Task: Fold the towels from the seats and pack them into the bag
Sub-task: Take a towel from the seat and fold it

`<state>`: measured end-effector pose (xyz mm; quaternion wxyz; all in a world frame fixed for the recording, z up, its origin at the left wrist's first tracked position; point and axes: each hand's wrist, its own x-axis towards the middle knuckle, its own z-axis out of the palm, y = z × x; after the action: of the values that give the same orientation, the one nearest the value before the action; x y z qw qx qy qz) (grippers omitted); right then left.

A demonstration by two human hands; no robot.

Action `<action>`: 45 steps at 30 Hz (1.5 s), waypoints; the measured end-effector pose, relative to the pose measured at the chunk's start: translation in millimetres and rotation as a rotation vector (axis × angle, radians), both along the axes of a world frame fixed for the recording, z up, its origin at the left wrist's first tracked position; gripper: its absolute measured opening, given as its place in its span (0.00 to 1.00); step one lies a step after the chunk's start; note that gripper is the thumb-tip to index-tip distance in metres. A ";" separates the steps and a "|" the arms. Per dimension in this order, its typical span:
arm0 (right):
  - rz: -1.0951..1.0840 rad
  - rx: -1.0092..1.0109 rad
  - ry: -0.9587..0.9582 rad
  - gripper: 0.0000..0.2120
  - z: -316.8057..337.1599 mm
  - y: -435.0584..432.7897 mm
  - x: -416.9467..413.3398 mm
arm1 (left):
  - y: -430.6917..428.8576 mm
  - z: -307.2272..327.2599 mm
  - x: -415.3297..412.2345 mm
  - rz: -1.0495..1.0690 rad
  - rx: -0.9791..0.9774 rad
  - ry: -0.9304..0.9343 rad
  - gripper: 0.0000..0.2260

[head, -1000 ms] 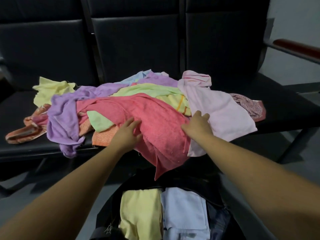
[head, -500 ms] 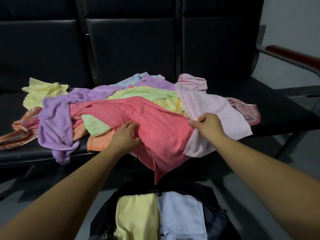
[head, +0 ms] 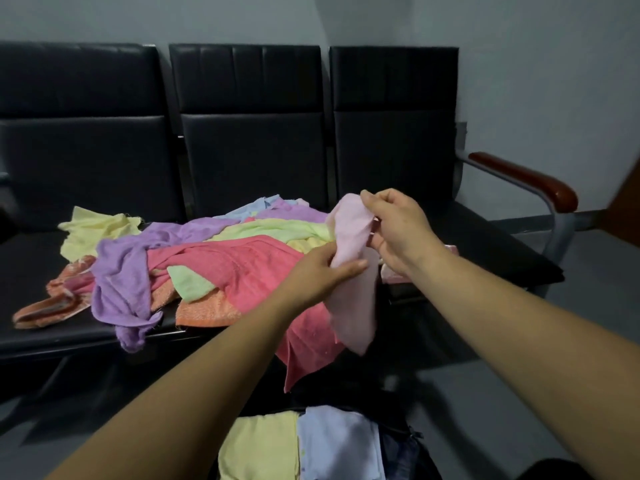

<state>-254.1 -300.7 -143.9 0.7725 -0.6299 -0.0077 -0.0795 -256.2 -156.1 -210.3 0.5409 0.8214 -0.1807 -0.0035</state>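
Lifted now off the heap, the pale pink towel [head: 353, 271] hangs at frame centre above the bag [head: 401, 455], my left hand [head: 320, 271] gripping its middle, my right hand [head: 398, 226] pinching its top.

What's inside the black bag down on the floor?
Inside the black fabric bag lie a folded yellow towel and a folded pale blue towel, side by side. Anything beneath them is covered, and the bag's bottom is out of frame.

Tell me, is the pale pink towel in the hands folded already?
Not folded: the pale pink towel hangs loose and crumpled, gripped by the left hand low and the right hand at its top.
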 end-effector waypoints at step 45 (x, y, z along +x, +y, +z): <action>0.333 -0.084 -0.168 0.11 168.6 0.1 -77.4 | 123.3 239.3 -123.1 0.084 0.440 0.011 0.10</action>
<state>-331.5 -300.6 24.7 0.7446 -0.6429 -0.1796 -0.0024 -379.3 -32.8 29.0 0.3496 0.9263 -0.1384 -0.0250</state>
